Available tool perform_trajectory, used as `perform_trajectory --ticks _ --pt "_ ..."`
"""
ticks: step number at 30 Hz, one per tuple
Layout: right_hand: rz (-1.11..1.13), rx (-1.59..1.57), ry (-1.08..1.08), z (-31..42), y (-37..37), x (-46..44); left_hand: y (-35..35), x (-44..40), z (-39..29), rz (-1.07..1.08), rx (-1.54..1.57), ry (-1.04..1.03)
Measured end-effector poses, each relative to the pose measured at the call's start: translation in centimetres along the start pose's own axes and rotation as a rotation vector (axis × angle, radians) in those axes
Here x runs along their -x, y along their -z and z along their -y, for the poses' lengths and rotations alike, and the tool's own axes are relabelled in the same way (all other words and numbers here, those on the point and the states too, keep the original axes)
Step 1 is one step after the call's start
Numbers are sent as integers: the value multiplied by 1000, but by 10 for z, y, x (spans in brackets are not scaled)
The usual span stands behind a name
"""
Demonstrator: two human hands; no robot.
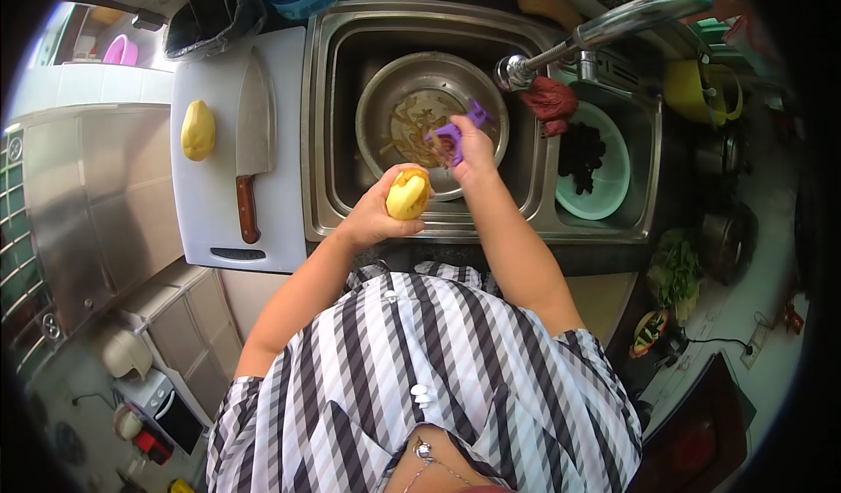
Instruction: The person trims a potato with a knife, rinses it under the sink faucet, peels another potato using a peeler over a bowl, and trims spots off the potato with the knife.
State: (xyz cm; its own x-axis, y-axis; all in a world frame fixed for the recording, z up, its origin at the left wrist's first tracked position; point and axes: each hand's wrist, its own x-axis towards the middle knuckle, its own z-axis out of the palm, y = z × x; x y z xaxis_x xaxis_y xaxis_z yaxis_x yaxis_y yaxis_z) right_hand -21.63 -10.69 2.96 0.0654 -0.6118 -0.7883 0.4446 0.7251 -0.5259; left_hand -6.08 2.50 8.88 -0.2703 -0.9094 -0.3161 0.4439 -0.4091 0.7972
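Observation:
My left hand [378, 215] is closed round a partly peeled potato [408, 197], with yellow flesh bared and some brown skin at its top. In my right hand [476, 150] is a purple peeler [448, 134], a little blurred, to the right of the potato and apart from it. Both hands are above the front part of the sink. Beneath them a round metal basin [371, 90] stands in the sink [343, 156], with brown peelings [412, 134] lying in it. A peeled potato [199, 131] rests on the white cutting board [210, 217] at the left.
A large knife [255, 121] with a wooden handle lies on the board. The tap [613, 24] reaches over the sink's right side, near a red cloth [550, 101]. A pale green bowl [613, 178] with dark pieces sits at the right. Behind the board stands a black-lined bin [210, 29].

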Motion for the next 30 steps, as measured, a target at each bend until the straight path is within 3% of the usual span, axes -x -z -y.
perform_trajectory --ticks 3,6,9,12,19,22,26,30 --pt "-5 36 181 9 3 19 0 -4 1 -39 216 82" --pt "185 81 452 -3 -33 65 6 -5 10 -84 382 203" --pt "336 144 440 -11 -47 91 1 -5 7 -60 381 226" --pt "318 124 466 -15 -49 92 -2 -7 8 -44 420 215" --pt "202 -99 114 -11 -46 69 3 -9 16 0 509 234" --pt "194 -107 44 -14 -42 56 4 -7 25 3 566 231" --pt "-36 -96 97 1 -19 16 -5 2 11 94 577 88" --pt "83 -219 -70 28 -4 18 -2 3 -3 82 477 135"
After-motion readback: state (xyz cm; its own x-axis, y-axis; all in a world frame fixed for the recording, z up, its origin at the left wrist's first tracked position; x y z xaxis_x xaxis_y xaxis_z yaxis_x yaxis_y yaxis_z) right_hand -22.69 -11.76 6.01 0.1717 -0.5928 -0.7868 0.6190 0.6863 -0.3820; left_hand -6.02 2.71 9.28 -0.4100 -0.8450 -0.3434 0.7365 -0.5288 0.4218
